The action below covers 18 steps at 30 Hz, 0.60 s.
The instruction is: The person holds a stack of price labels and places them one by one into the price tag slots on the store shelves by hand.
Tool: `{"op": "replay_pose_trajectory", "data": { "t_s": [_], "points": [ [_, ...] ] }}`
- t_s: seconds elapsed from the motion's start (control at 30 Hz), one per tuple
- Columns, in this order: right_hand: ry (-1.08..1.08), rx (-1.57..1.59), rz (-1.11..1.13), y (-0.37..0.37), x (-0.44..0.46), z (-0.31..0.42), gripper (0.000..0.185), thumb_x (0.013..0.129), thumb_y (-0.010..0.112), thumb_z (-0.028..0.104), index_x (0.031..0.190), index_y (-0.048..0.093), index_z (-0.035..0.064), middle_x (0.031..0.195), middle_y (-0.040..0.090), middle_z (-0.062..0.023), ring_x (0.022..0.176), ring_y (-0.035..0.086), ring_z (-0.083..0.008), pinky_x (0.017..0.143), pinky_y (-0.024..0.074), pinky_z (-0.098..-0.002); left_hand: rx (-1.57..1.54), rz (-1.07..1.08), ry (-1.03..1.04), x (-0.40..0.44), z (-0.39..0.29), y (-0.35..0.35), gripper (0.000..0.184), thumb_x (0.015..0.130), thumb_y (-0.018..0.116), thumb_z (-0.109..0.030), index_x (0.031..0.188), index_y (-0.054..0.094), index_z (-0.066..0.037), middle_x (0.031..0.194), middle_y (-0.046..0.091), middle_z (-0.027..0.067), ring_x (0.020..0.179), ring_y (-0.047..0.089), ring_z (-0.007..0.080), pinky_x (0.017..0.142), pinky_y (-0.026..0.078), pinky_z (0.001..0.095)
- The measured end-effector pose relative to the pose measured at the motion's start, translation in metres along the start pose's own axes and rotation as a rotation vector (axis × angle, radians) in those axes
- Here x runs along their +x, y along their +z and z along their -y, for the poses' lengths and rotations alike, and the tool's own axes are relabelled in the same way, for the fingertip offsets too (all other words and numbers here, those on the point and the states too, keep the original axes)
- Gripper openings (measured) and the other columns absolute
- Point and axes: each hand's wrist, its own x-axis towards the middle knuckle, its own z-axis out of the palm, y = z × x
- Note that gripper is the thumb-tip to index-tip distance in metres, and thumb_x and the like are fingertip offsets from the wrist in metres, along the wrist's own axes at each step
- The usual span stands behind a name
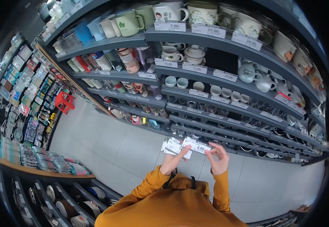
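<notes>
White price tags [175, 146] in the left hand's [175, 157] closed grip, one between right fingertips [207, 151]

Mustard-orange sleeves here; bright red stool [64, 102] left of the grey shelves [209, 68], green leaf-print mug [127, 23] on them!

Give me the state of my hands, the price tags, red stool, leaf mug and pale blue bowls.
Left hand: closed on the price tags
Right hand: pinching the 4.80 tag
Price tags: overlapping, printed sides showing
Red stool: on the floor, unoccupied
Leaf mug: upright, shelved
Pale blue bowls: openings up
</notes>
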Motion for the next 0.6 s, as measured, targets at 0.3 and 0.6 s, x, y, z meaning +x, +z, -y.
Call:
{"op": "replay_pose_trajectory", "data": {
  "t_s": [0.3, 0.6],
  "points": [
    [0.085, 0.025, -0.013, -0.069, -0.078, -0.022, 0.036, 0.081, 0.070, 0.002, 0.116, 0.059, -0.0011, 0.092, 0.066, -0.0076, 0.085, 0.065, -0.0133, 0.080, 0.0506, -0.0265, 0.050, 0.106, -0.191, -0.059, 0.041, 0.043, 0.017, 0.089, 0.066, -0.014, 0.092, 0.053, -0.003, 0.076, 0.060, 0.0030, 0.062, 0.057, 0.0075, 0.048, 0.045, 0.0222],
    [0.020, 0.047, 0.131, -0.029, -0.071, -0.013, 0.031, 0.082, 0.070, 0.003, 0.111, 0.062, -0.0013, 0.101, 0.066, -0.0102, 0.094, 0.064, -0.0170, 0.084, 0.0508, -0.0293, 0.051, 0.118, -0.096, -0.076, 0.033, 0.021, 0.018, 0.091, 0.065, -0.017, 0.093, 0.053, -0.004, 0.078, 0.060, 0.0024, 0.064, 0.057, 0.0072, 0.050, 0.045, 0.0226]
  ]
}}
